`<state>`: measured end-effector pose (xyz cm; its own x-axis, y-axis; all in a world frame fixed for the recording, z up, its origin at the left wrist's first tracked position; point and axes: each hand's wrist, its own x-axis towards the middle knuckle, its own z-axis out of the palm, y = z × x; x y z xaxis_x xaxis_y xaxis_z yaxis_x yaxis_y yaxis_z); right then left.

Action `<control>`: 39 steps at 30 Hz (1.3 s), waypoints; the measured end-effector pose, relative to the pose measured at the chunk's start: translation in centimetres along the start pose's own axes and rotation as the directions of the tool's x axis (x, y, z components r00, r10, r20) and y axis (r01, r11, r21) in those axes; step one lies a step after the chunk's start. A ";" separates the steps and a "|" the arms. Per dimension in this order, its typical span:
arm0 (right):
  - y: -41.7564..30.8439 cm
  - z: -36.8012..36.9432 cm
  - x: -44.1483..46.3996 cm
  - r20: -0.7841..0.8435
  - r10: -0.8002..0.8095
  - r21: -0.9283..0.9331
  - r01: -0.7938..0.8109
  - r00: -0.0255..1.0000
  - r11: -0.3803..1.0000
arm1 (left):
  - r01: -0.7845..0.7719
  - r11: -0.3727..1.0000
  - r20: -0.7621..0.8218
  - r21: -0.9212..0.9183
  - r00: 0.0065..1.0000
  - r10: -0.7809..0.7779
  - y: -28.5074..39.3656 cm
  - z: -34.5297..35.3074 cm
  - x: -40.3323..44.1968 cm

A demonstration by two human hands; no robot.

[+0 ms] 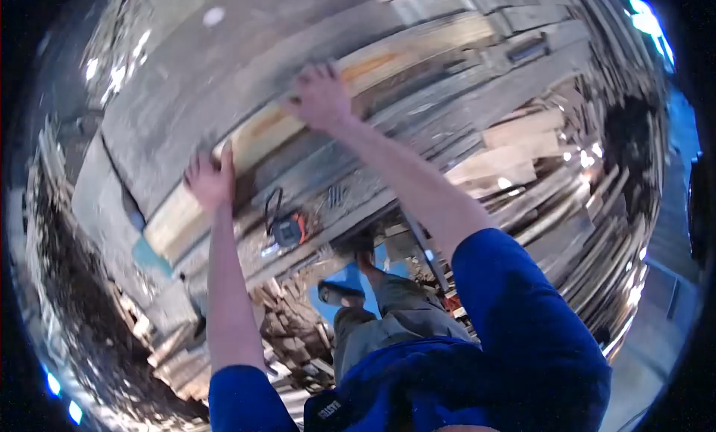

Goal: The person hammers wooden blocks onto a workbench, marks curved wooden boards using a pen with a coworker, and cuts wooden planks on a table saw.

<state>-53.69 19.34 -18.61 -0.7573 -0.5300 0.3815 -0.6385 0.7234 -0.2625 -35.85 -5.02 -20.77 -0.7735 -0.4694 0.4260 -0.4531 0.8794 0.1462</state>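
Observation:
A long, pale wooden board (261, 136) with an orange-brown streak lies slantwise across the workbench (194, 89). My left hand (210, 181) grips it toward its near-left end, the thumb along the top and the fingers over the far edge. Farther right, my right hand (322, 96) is closed over the same board, its fingertips blurred. The board's left end has a greenish-blue face (151, 256). Below the board, nearer my body, a black and orange tape measure (289, 229) with a dark strap rests on the bench.
Other planks (522, 18) lie at the far right of the bench. Long wooden strips (567, 238) are stacked to my right. Wood scraps (298, 342) cover the ground around my sandalled feet, beside a blue sheet (391, 260). Dark debris (82, 312) is heaped on the left.

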 end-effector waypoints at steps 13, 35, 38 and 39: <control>-0.6 -1.5 3.0 0.061 0.044 0.110 -0.051 0.997 0.993 | 0.087 0.996 0.181 -0.030 0.980 -0.080 0.2 -1.6 2.4; -12.6 -16.3 8.1 0.812 -0.188 0.276 -0.081 0.553 0.958 | 0.874 0.258 0.768 -0.411 0.180 0.615 8.1 -22.5 -8.6; -20.6 -18.8 2.0 0.841 -0.042 0.201 -0.239 0.540 0.950 | 0.970 -0.095 0.721 -0.225 0.231 0.653 6.1 -25.4 -11.0; -22.6 -20.1 0.5 0.822 0.001 0.220 -0.320 0.569 0.921 | 0.926 -0.294 0.685 -0.236 0.373 0.626 5.6 -26.9 -11.2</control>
<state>-36.92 11.61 5.29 -0.5447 -0.6644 -0.5117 -0.3757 0.7388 -0.5594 -17.78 7.26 -0.68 -0.8759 0.3206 -0.3606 -0.4784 -0.6746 0.5622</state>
